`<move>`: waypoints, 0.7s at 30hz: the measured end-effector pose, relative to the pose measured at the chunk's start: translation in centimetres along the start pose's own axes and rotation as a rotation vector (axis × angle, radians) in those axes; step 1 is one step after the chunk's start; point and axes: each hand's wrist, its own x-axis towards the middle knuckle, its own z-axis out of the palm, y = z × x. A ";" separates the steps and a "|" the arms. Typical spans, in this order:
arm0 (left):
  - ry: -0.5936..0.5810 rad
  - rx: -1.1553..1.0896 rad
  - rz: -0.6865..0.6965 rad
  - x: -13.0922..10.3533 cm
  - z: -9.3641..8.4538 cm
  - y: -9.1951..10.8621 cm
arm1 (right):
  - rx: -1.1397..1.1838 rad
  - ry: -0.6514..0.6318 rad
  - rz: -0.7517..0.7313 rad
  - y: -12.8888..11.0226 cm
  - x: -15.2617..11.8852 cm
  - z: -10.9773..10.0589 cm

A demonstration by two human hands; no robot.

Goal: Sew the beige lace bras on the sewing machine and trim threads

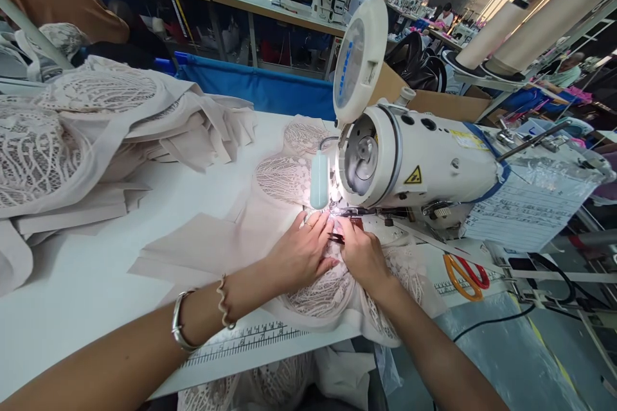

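Note:
My left hand lies with its fingers stretched out on a pale pink lace bra piece, just before the needle area of a white sewing machine. Close beside it, my right hand is closed around small dark thread snips, whose tips point toward my left fingers. Part of the snips is hidden in the palm. The lace and its plain fabric edges spread under both hands and past the machine head. A small pale green lamp lights the stitching spot; the needle itself is hard to make out.
Stacked lace pieces lie on the left of the white table. Orange-handled scissors and a red-handled pair rest at right. A blue cloth bin stands behind the table. Other machines and people are farther back.

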 end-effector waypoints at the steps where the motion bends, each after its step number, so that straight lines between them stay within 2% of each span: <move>1: 0.012 0.028 0.025 0.0 -0.1 0.1 | 0.002 -0.027 0.038 0.1 0.1 -0.2; 4: 0.013 0.117 0.167 -0.1 -0.4 0.8 | 0.052 -0.033 0.088 0.6 0.1 -0.7; 6: -0.015 0.133 0.228 -0.4 -0.5 1.4 | 0.109 0.010 0.026 1.2 -0.2 -0.9; 10: -0.065 0.073 0.187 -0.7 -0.5 1.6 | 0.153 0.054 -0.114 2.0 -0.7 -0.9; 15: -0.041 -0.084 0.187 -0.2 -0.4 -0.4 | 0.102 0.013 -0.104 1.7 -0.3 -0.8; 21: 0.023 -0.312 0.250 0.7 -1.2 -3.3 | 0.042 0.029 -0.123 1.1 0.6 -0.9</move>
